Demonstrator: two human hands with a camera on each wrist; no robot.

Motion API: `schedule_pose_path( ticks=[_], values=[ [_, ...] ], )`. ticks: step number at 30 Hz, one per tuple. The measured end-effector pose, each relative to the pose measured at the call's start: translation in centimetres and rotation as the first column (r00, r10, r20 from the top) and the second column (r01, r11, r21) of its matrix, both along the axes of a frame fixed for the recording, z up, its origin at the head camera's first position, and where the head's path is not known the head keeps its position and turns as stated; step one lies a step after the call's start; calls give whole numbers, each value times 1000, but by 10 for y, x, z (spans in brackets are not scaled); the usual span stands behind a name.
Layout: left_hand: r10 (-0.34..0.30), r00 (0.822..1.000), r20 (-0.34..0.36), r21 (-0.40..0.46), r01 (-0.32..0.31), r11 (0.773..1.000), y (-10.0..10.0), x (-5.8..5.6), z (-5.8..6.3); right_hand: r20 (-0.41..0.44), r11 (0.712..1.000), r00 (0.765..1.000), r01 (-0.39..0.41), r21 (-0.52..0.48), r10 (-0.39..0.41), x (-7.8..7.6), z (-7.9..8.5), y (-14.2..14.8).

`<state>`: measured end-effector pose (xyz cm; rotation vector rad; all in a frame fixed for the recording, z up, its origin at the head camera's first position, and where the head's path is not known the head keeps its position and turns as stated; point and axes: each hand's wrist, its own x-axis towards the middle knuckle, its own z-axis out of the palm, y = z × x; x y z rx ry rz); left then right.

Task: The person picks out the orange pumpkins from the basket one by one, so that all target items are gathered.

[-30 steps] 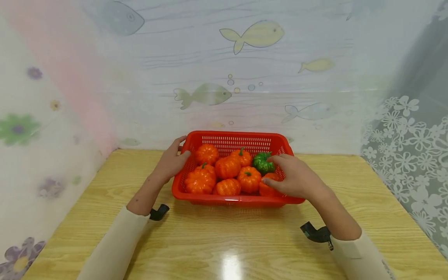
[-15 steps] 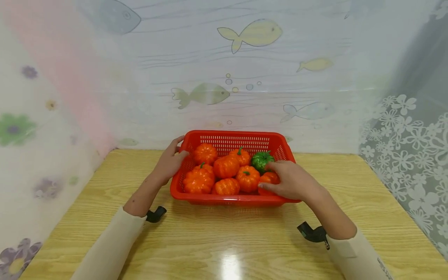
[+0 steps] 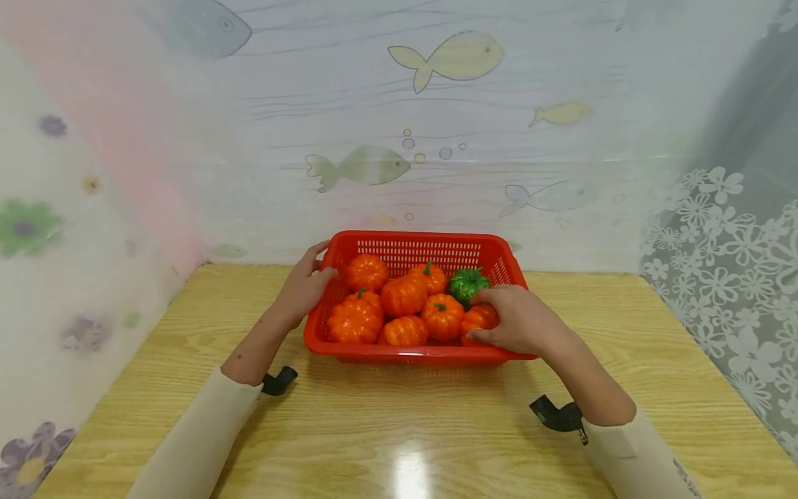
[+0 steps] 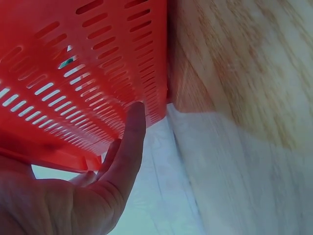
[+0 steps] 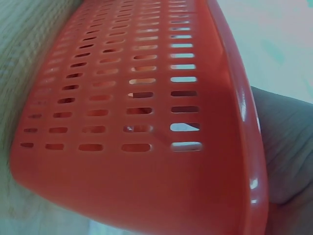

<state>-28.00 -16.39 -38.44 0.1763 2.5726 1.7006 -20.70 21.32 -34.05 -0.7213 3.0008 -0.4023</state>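
Observation:
A red plastic basket (image 3: pixel 399 351) stands on the table, holding several small orange pumpkins and one green pumpkin (image 3: pixel 466 283). At its left end my left hand (image 3: pixel 298 290) holds the rim, thumb over the edge. In the left wrist view, the fingers (image 4: pixel 128 147) lie along the outside of the slotted wall. My right hand (image 3: pixel 525 320) reaches over the right rim into the basket. Thumb and fingers close around the front right orange pumpkin (image 3: pixel 479 317), with the fingertips near the green one. In the right wrist view the basket's wall (image 5: pixel 127 181) hides the fingers and pumpkin.
The wooden table (image 3: pixel 349 430) reaches back to a wall (image 3: pixel 262 201) printed with fish, close behind the basket. A flowered wall (image 3: pixel 93 277) borders the left side. Dark curved mounts (image 3: pixel 557 414) sit at both wrists.
My right hand has lowered into the basket, and its thumb and fingers have closed around the front right orange pumpkin. My left hand stays at the left rim.

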Motion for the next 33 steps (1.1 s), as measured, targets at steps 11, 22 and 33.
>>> schedule_pose_path(
  ticks=[11, 22, 33],
  values=[
    [-23, 1000, 13, 29, 23, 999, 1, 4, 4, 18, 995, 999, -31, -96, 32, 5, 13, 12],
    [-6, 999, 31, 26, 5, 1000, 1, 4, 4, -24, 984, 999, -45, -174, 41, 6, 22, 24],
    [-9, 1000, 20, 22, 9, 1000, 0, 3, 4, -11, 959, 1000, 8, -285, -12, 6, 30, 36]
  ],
)
